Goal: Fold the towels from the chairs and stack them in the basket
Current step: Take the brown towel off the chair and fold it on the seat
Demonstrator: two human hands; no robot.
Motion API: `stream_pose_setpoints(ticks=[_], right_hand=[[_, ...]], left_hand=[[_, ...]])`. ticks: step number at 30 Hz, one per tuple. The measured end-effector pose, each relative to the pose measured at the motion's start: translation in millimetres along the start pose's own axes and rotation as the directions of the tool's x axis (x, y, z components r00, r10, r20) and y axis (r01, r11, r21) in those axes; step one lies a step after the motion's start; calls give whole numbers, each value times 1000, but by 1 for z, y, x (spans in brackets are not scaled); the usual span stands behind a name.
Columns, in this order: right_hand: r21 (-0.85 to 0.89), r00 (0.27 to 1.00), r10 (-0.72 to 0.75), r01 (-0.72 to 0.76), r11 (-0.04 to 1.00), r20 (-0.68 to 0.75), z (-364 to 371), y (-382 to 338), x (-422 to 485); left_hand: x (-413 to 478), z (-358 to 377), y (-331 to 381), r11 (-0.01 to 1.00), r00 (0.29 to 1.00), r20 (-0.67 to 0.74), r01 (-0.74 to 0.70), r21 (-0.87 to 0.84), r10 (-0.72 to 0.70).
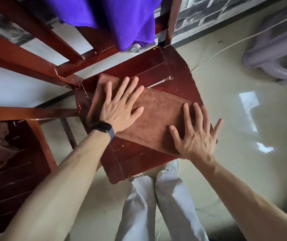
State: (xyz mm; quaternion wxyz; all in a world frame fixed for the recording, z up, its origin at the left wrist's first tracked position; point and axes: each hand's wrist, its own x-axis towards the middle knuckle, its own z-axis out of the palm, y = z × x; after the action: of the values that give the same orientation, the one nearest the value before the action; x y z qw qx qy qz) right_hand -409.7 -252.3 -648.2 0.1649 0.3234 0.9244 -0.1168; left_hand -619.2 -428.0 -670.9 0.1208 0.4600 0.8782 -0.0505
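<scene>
Presently, the folded brown towel (156,117) is pressed flat on the chair seat (134,159) beneath the straight, spread fingers of left hand (120,108) and right hand (196,136).

A glossy beige floor (226,119) mirrors bright patches of light (248,103). A thin white cord (243,40) runs across it near a wall (209,13) printed with grey bricks. Pale trousers (174,206) and a white shoe (171,168) show below. A black watch (104,128) circles one wrist.
</scene>
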Motion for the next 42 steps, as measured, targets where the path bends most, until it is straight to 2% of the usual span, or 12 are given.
stream_pose_setpoints(ticks=[3,5,7,11,14,17,21,25,31,37,40,42], right_hand=[[21,995,65,-67,998,81,6,-1,-61],[73,988,92,-102,992,122,5,-13,-90],[181,974,158,-187,966,162,4,-20,-103],[581,893,334,-451,678,303,-4,-21,-97],[596,815,380,-579,556,437,1,-15,-86],[598,758,359,-652,467,545,10,-7,-82],[636,721,282,-692,340,633,6,4,-87],[631,663,234,-749,202,712,-8,9,-110],[618,687,245,-725,305,685,-36,13,-170],[743,793,146,-606,285,591,-84,2,-169],[799,852,16,-497,340,523,-103,-1,-136],[782,914,5,-349,516,405,-102,-3,-107]], left_hand=[[24,-24,10,992,993,-34,-111,54,113],[23,-37,34,999,997,-62,32,-36,-34],[1,-40,61,930,950,-47,293,-224,-310],[-85,-26,106,456,620,146,697,-553,-771],[-135,-15,128,131,410,441,833,-538,-798],[-156,-5,132,-10,337,564,852,-523,-754],[-169,-1,123,-73,405,634,805,-589,-659],[-193,-19,120,-299,414,785,760,-577,-461],[-242,-62,123,-176,477,765,787,-591,-433],[-238,-116,92,-345,549,819,746,-570,-166],[-215,-130,62,-243,652,757,728,-641,-41],[-192,-125,46,53,727,666,681,-731,-165]])
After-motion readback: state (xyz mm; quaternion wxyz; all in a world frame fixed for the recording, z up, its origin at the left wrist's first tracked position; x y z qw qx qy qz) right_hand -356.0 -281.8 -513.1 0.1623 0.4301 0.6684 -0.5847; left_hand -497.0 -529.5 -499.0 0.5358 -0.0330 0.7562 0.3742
